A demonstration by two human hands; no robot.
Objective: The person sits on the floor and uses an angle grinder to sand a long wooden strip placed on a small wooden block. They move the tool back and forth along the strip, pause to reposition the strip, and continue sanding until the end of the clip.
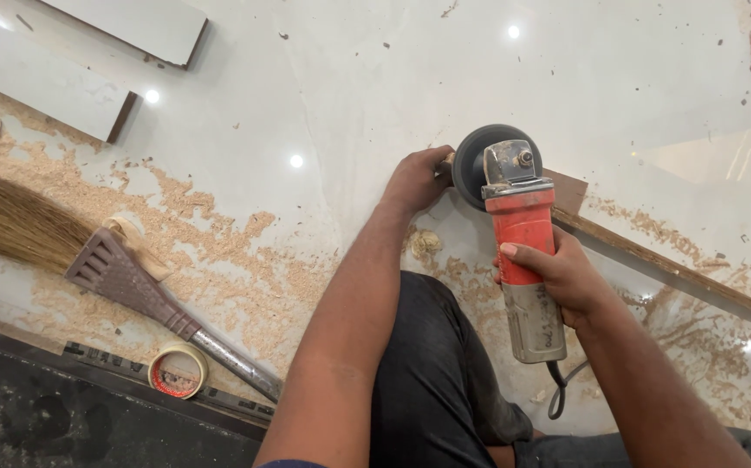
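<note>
Looking down, I see my right hand wrapped around the red-and-grey angle grinder with a dark round disc, fingers closed on the red middle of its body, the disc end pointing away from me. My left hand is closed on something just beside the disc, seemingly a side handle or the end of the long brown-edged wooden strip; I cannot tell which. The grinder sits over that strip's near end, above the glossy white floor. I judge the tool heavy, stiff and nose-weighted, best held at mid-body with a second grip near the head; its cable hangs from the tail. No containers show; only an open ring of tape lies by the straw broom amid sawdust.
</note>
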